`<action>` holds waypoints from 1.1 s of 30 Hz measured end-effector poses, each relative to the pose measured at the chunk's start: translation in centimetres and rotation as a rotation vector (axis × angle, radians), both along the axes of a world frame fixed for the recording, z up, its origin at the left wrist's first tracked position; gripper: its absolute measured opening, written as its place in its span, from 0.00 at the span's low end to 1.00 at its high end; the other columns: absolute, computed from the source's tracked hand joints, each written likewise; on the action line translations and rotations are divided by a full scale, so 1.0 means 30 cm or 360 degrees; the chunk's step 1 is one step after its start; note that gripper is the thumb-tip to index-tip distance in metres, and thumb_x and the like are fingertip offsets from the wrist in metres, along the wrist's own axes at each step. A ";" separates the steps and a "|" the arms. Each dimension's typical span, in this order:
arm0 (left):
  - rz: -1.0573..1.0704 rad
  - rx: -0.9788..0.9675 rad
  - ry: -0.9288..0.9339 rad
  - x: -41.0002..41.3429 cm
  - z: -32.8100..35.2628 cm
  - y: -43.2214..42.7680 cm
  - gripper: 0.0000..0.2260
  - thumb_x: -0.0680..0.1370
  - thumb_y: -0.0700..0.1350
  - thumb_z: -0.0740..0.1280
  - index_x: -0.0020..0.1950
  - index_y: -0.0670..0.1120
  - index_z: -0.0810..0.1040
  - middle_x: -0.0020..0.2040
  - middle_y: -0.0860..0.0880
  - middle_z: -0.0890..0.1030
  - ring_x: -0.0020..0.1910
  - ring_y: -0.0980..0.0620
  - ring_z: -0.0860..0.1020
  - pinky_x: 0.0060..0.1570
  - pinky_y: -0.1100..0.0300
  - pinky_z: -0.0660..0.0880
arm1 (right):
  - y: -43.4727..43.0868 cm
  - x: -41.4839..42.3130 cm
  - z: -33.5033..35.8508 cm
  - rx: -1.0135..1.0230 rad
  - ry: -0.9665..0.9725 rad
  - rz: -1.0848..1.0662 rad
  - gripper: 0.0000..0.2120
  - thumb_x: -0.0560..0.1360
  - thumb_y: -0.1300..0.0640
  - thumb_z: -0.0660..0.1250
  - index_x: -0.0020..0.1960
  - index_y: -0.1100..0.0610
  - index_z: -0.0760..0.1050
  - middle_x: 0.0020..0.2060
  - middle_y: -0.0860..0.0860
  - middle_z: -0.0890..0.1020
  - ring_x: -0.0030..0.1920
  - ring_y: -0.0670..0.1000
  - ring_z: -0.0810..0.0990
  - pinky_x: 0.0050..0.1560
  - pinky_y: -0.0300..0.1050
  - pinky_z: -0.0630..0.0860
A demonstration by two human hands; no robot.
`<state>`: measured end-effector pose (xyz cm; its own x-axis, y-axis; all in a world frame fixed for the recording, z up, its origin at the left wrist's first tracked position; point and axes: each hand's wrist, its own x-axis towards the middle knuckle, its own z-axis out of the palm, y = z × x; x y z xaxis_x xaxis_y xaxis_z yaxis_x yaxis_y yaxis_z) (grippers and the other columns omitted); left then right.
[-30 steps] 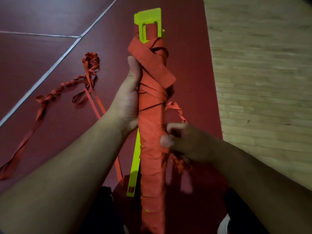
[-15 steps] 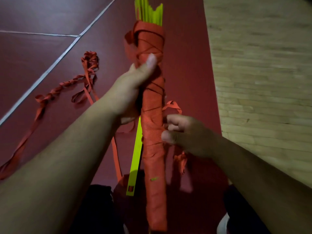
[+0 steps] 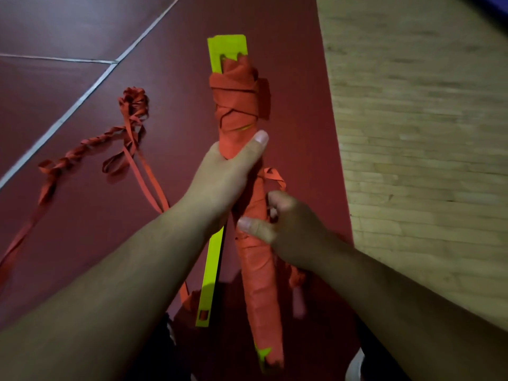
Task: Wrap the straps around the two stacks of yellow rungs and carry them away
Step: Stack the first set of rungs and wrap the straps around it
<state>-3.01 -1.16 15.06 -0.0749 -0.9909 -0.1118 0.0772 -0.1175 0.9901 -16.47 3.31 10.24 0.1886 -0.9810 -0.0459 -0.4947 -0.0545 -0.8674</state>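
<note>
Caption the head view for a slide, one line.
Left hand and right hand grip an orange-strap-wrapped bundle of flat yellow rungs above a dark red floor strewn with loose orange strap.

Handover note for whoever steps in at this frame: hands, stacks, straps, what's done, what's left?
Left hand grips the wrapped stack mid-length. Right hand pinches the strap tail against it lower down.
A bare yellow rung lies on the red floor beneath; a loose strap trails left of it.
Done: first stack almost fully wound.
Left: secure the tail, wrap the remaining rungs, carry both away.
</note>
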 end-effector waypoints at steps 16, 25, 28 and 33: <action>0.0197 0.0247 0.0140 0.103 0.059 -0.067 0.18 0.77 0.60 0.69 0.47 0.45 0.81 0.39 0.43 0.81 0.36 0.46 0.79 0.46 0.50 0.78 | -0.017 -0.092 0.067 0.0152 0.0187 0.0586 0.15 0.80 0.48 0.66 0.41 0.57 0.79 0.28 0.50 0.80 0.29 0.41 0.75 0.35 0.41 0.70; -0.0026 0.0358 0.0479 0.112 0.029 -0.044 0.25 0.76 0.67 0.60 0.43 0.45 0.80 0.37 0.47 0.82 0.34 0.50 0.81 0.37 0.57 0.79 | 0.068 -0.027 0.061 0.0607 -0.0371 0.0564 0.13 0.81 0.47 0.63 0.39 0.50 0.70 0.30 0.52 0.72 0.24 0.44 0.68 0.27 0.38 0.66; -0.0023 0.0368 0.0593 0.139 -0.004 -0.049 0.29 0.79 0.67 0.56 0.37 0.46 0.83 0.37 0.48 0.81 0.34 0.51 0.81 0.38 0.58 0.77 | 0.092 0.010 0.046 0.0670 -0.0468 0.0545 0.14 0.79 0.43 0.64 0.44 0.53 0.71 0.26 0.50 0.70 0.22 0.44 0.67 0.26 0.40 0.64; 0.0155 0.0443 0.0379 0.139 -0.060 -0.035 0.29 0.73 0.71 0.62 0.46 0.45 0.82 0.43 0.42 0.83 0.41 0.45 0.83 0.40 0.55 0.82 | 0.107 0.046 -0.012 0.0609 -0.0489 0.0380 0.26 0.73 0.36 0.67 0.55 0.60 0.75 0.32 0.50 0.79 0.30 0.43 0.76 0.32 0.46 0.74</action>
<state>1.17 -2.21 13.27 -0.0379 -0.9289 -0.3684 0.3255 -0.3600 0.8743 -15.09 6.52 9.87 0.4649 -0.8335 -0.2987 -0.2276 0.2135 -0.9501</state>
